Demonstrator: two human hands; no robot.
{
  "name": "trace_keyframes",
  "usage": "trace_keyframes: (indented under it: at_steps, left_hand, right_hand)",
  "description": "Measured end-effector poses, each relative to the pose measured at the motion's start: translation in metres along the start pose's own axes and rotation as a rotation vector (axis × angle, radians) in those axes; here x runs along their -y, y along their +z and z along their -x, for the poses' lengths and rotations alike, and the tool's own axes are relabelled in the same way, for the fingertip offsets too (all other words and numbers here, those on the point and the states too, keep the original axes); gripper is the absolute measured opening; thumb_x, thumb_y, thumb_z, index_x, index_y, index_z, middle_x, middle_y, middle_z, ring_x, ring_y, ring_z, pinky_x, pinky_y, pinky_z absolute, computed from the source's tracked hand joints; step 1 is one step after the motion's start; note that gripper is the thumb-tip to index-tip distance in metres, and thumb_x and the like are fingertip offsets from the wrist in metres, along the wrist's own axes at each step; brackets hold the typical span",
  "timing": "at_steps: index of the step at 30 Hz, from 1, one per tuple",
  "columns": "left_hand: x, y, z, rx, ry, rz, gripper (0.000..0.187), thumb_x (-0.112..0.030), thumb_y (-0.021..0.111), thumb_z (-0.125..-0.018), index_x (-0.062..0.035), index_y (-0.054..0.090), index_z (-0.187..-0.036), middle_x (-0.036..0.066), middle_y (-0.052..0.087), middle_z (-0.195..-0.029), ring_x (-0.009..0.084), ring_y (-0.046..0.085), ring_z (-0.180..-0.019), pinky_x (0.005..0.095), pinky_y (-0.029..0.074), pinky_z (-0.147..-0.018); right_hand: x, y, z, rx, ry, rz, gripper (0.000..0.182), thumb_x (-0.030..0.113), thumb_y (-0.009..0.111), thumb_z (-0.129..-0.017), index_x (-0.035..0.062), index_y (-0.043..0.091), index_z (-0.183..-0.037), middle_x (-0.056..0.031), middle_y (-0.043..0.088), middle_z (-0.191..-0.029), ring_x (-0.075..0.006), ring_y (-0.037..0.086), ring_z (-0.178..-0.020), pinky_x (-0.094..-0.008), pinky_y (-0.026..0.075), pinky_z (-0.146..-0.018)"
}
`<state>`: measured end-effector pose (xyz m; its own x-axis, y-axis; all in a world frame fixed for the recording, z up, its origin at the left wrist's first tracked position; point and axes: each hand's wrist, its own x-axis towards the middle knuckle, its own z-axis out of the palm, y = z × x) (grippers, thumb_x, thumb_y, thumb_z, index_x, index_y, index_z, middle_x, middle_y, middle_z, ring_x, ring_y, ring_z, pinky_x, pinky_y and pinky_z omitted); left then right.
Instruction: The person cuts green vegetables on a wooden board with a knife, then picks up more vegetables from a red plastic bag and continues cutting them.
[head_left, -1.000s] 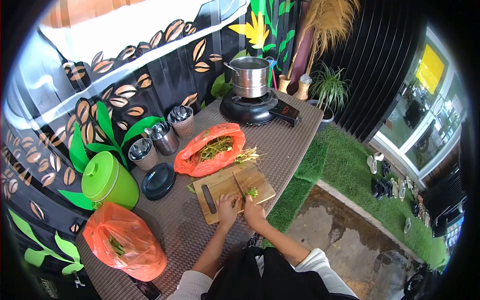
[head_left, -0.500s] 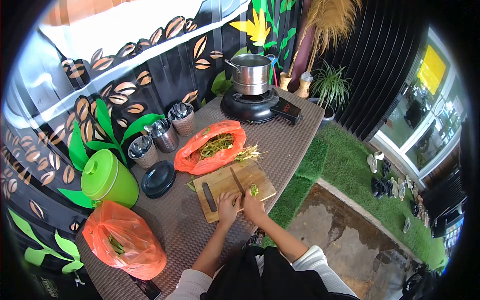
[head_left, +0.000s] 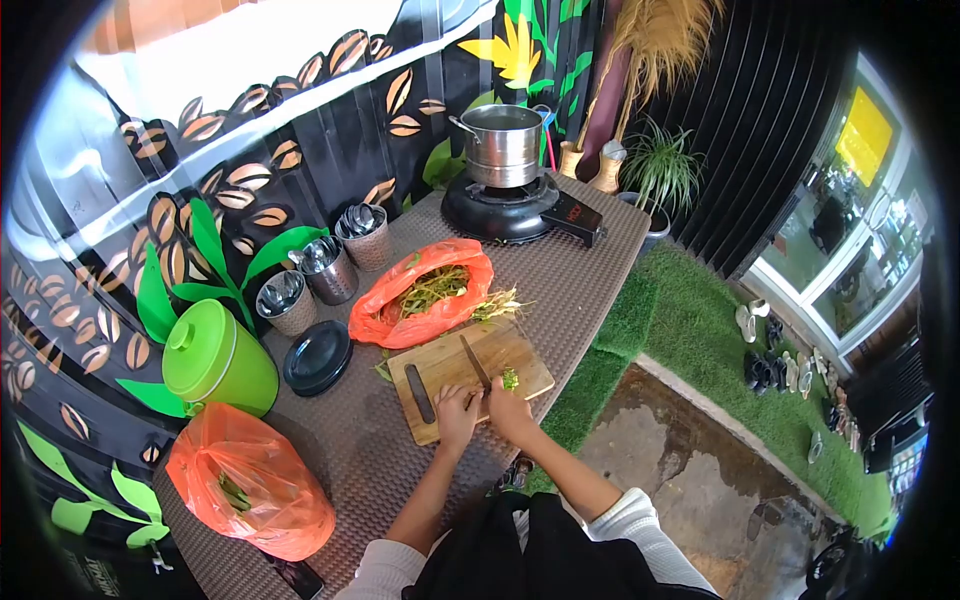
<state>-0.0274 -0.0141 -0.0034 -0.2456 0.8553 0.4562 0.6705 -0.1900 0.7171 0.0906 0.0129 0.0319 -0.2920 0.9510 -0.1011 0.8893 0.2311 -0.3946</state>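
A wooden cutting board (head_left: 450,362) lies on the brown woven-patterned table. Over its near part, my right hand (head_left: 511,411) is wrapped round the handle of a knife (head_left: 474,359), whose blade points away from me. Just left of it, my left hand (head_left: 459,410) has its fingers curled down at the board; what they hold, if anything, is too small to make out. Chopped green pieces (head_left: 510,379) lie beside the knife on the right. Beyond the board sits an open orange bag (head_left: 400,330) of green stalks, with pale root ends (head_left: 498,304) sticking out at its right.
A steel pot (head_left: 502,155) stands on a black stove (head_left: 490,215) at the far end. Cutlery cups (head_left: 331,272), dark plates (head_left: 318,358), a green lidded bucket (head_left: 220,360) and a tied orange bag (head_left: 250,485) line the left side. A phone (head_left: 300,579) lies near the front edge.
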Motion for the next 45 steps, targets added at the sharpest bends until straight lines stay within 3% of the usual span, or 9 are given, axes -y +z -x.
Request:
trace_keyframes:
  at_steps: [6,13,18,23,26,28,31,37,45]
  left_hand:
    - [0.003,0.000,0.002,0.030,-0.158,0.150,0.012,-0.014,0.069,-0.077,-0.0061,0.069,-0.085,0.006,0.067,-0.081,0.0231,0.055,-0.083,0.0337,0.038,-0.080]
    - [0.001,-0.002,0.005,0.005,-0.054,0.049,0.012,-0.013,0.068,-0.077,-0.0078,0.069,-0.087,0.006,0.067,-0.086,0.0225,0.055,-0.082,0.0345,0.039,-0.080]
    - [-0.002,-0.004,0.005,0.003,-0.024,0.026,0.018,-0.011,0.066,-0.078,-0.0095,0.066,-0.096,0.006,0.064,-0.087,0.0235,0.055,-0.086,0.0363,0.038,-0.081]
    - [-0.003,-0.006,0.005,0.025,-0.054,0.018,0.018,-0.011,0.065,-0.079,-0.0089,0.064,-0.096,0.006,0.062,-0.085,0.0251,0.054,-0.089,0.0366,0.038,-0.083]
    - [0.006,0.001,0.007,0.040,-0.042,0.015,0.017,-0.011,0.064,-0.079,-0.0085,0.063,-0.096,0.007,0.062,-0.087,0.0259,0.054,-0.090,0.0369,0.038,-0.084]
    - [0.006,0.000,0.007,0.034,-0.037,0.011,0.017,-0.010,0.064,-0.080,-0.0083,0.063,-0.096,0.007,0.062,-0.088,0.0262,0.054,-0.090,0.0370,0.038,-0.084]
    - [0.003,-0.001,0.006,0.039,-0.059,0.037,0.018,-0.010,0.064,-0.079,-0.0083,0.063,-0.097,0.007,0.062,-0.088,0.0265,0.054,-0.090,0.0372,0.038,-0.084]
    - [0.004,0.001,0.007,0.018,-0.113,0.108,0.018,-0.007,0.065,-0.078,-0.0058,0.062,-0.096,0.008,0.062,-0.088,0.0274,0.054,-0.090,0.0374,0.040,-0.084]
    - [0.002,-0.001,0.006,0.021,-0.168,0.156,0.016,-0.005,0.066,-0.076,-0.0047,0.060,-0.091,0.009,0.063,-0.088,0.0283,0.056,-0.086,0.0369,0.044,-0.077]
  right_hand:
    - [0.011,0.012,0.019,-0.012,0.024,0.027,0.017,0.014,0.044,-0.089,0.0017,0.039,-0.100,-0.0226,0.065,-0.076,-0.0380,0.066,-0.070,-0.0459,0.054,-0.059]
    - [0.002,-0.009,-0.003,0.067,-0.025,-0.048,0.018,0.012,0.045,-0.088,0.0012,0.038,-0.100,-0.0247,0.064,-0.076,-0.0401,0.065,-0.072,-0.0474,0.053,-0.060]
    - [0.006,0.000,0.018,0.013,-0.034,0.000,0.017,0.012,0.045,-0.087,0.0014,0.039,-0.099,-0.0245,0.063,-0.075,-0.0402,0.065,-0.073,-0.0479,0.053,-0.060]
    - [0.010,0.010,0.005,0.015,0.019,-0.039,0.017,0.012,0.045,-0.087,0.0011,0.039,-0.099,-0.0251,0.063,-0.075,-0.0394,0.065,-0.074,-0.0482,0.053,-0.062]
    - [-0.001,0.005,-0.006,0.011,-0.056,-0.004,0.017,0.012,0.045,-0.087,0.0017,0.040,-0.099,-0.0246,0.064,-0.075,-0.0372,0.066,-0.073,-0.0467,0.053,-0.060]
    - [0.000,-0.002,0.000,0.036,-0.062,-0.013,0.020,0.015,0.051,-0.086,0.0025,0.041,-0.098,-0.0217,0.065,-0.079,-0.0350,0.067,-0.071,-0.0443,0.054,-0.059]
    - [0.012,0.002,0.020,-0.009,-0.033,0.035,0.019,0.012,0.047,-0.087,0.0011,0.039,-0.100,-0.0223,0.065,-0.075,-0.0392,0.066,-0.072,-0.0450,0.054,-0.060]
    - [0.010,0.003,0.000,0.019,-0.031,-0.045,0.020,0.012,0.048,-0.087,0.0014,0.039,-0.100,-0.0236,0.065,-0.076,-0.0366,0.067,-0.073,-0.0450,0.054,-0.062]
    - [0.008,0.016,0.018,0.012,0.046,0.008,0.020,0.016,0.045,-0.089,0.0023,0.038,-0.101,-0.0251,0.064,-0.073,-0.0389,0.066,-0.071,-0.0460,0.053,-0.059]
